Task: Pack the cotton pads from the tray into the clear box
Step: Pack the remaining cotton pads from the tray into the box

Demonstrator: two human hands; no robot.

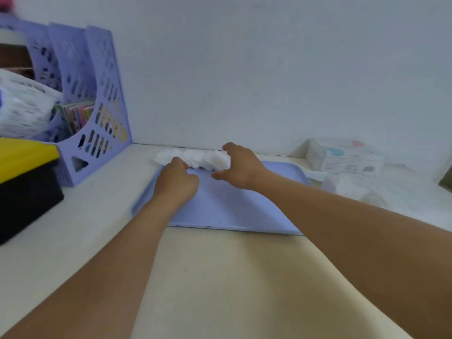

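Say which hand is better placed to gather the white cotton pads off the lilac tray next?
Right, probably. The right hand is spread open around the right end of the row of white cotton pads at the far edge of the lilac plastic tray. The left hand is curled at the row's left end.

The tray (227, 211) lies on the table (220, 277) near its back edge, by the wall (244, 69). Cotton pads (195, 159) sit in a row at the tray's far edge. The left hand (177, 182) is at their left end, the right hand (241, 167) at their right end. A file rack (97, 106) stands at the back left, a bin (24, 187) before it. A box (344, 156) lies right of the tray, by the back edge.
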